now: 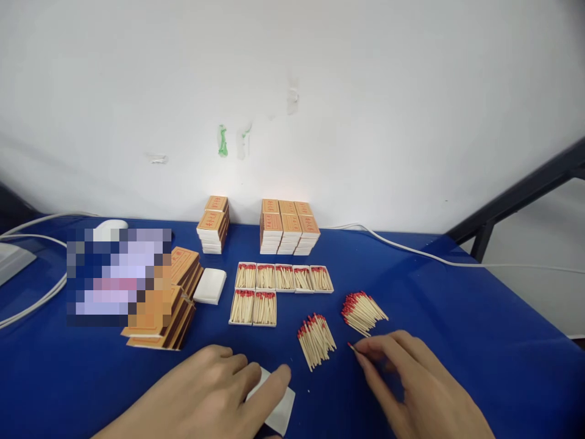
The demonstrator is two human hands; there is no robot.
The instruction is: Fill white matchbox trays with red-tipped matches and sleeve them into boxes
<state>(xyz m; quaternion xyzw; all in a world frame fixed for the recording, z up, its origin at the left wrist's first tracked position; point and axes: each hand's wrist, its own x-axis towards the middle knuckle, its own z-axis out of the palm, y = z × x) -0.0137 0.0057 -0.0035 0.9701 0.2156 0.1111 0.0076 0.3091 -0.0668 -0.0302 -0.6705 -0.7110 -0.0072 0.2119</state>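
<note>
My right hand (414,378) pinches a single red-tipped match (350,346) between thumb and index finger, just above the blue table. My left hand (212,390) is closed over a white matchbox tray (283,411); the fingers cover much of it and its inside does not show clearly. Between the hands lies a small pile of matches (316,340), heads pointing away from me. A second, larger pile of matches (363,312) sits just beyond my right fingertips. Farther back, filled matchbox trays (247,310) stand in two rows, match heads toward the wall.
Flattened orange matchbox sleeves (158,317) are stacked at left, beside a white tray (210,286). Closed matchboxes stand in a narrow stack (212,225) and a wider stack (289,225) by the wall. A pixelated patch covers the left side. A white cable (411,253) crosses the back right.
</note>
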